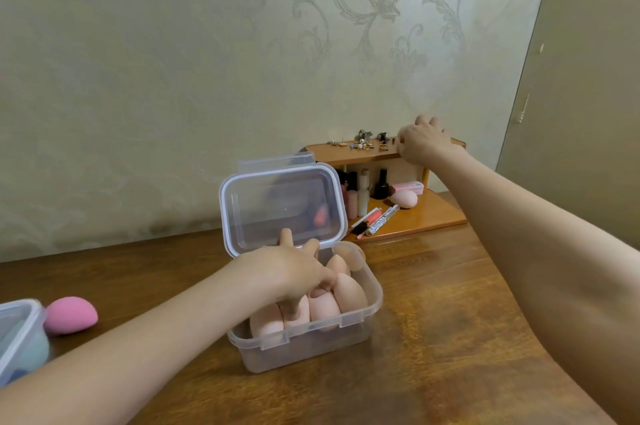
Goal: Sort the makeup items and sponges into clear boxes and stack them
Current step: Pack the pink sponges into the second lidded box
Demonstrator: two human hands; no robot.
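The single head-worn camera looked forward and down across the wooden table [450, 303] toward its far edge and the wall [173, 78], close above both outstretched forearms

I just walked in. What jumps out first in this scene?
The clear box in the middle of the wooden table, lid up and packed with peach sponges, where the left hand reaches in. The right hand rests on the small shelf by the wall. A pink sponge lies far left.

Counter [433, 320]: glossy varnished wood. Clear box [311, 345] w/ lid [282, 205]: smooth transparent plastic. Sponges [323, 307]: matt foam. Shelf [426, 213]: polished wood.
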